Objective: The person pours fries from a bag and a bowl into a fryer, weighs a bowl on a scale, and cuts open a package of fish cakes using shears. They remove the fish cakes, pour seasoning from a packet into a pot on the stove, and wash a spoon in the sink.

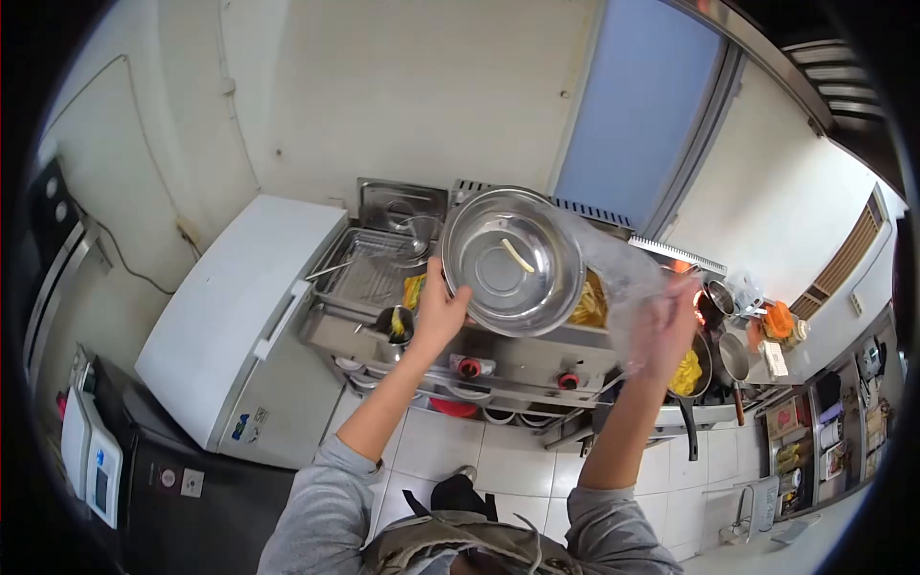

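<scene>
My left hand (443,305) grips the rim of a shiny metal bowl (479,292), which is tilted toward me. One pale yellow strip (517,256) lies inside the bowl. To the right, my right hand (663,331) is closed on a clear plastic bag (613,268); hand and bag are blurred by motion. The bag stretches from the bowl's right side to this hand. Behind the bowl, yellow strips (590,303) sit in the fryer. A metal cup (395,331) with yellow pieces stands below my left hand.
A black pan (702,383) with yellow food sits on the stove at right, near flames (699,307) and a small pot (734,356). At left are a white chest freezer (240,287) and a wire-rack tray (369,264). Shelves (824,431) stand at far right.
</scene>
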Demonstrator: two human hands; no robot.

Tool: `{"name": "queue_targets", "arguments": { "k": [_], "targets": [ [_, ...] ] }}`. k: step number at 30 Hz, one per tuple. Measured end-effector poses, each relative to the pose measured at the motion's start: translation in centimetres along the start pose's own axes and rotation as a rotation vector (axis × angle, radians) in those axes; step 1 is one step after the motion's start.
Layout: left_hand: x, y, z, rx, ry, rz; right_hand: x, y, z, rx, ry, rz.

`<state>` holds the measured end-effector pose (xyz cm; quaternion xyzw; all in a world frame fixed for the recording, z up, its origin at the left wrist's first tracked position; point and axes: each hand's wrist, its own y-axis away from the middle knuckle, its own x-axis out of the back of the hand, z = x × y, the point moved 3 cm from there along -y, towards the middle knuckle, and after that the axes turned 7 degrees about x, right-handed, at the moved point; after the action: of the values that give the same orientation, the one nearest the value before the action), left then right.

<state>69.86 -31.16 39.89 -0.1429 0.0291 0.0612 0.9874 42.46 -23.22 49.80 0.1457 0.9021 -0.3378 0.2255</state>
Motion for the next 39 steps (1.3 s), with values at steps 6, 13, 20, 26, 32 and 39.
{"name": "queue_targets", "arguments": {
  "k": [6,13,20,26,32,39],
  "targets": [
    [3.3,11.1,2.8,0.146,0.114,0.102,-8.2,12.0,1.4,-0.136,0.221,-0.824],
    [6.3,23.7,-6.3,0.262,0.336,0.115,-6.2,18.5,2.9,-0.321,0.716,-1.058],
    [4.8,33.9,-7.3,0.293,0.155,0.200,3.2,24.7,11.1,-0.174,1.701,-1.123],
    [5.1,36.4,-6.6,0.356,-0.056,0.213,3.8,25.6,10.2,-0.218,1.588,-1.489],
    [7.4,38.3,-14.1,0.542,0.143,0.367,0.7,8.6,-0.4,0.007,1.630,-0.979],
    [11.3,44.5,-13.8,0.443,-0.091,0.956,2.9,1.9,11.3,0.199,1.721,-1.013]
  ]
}}
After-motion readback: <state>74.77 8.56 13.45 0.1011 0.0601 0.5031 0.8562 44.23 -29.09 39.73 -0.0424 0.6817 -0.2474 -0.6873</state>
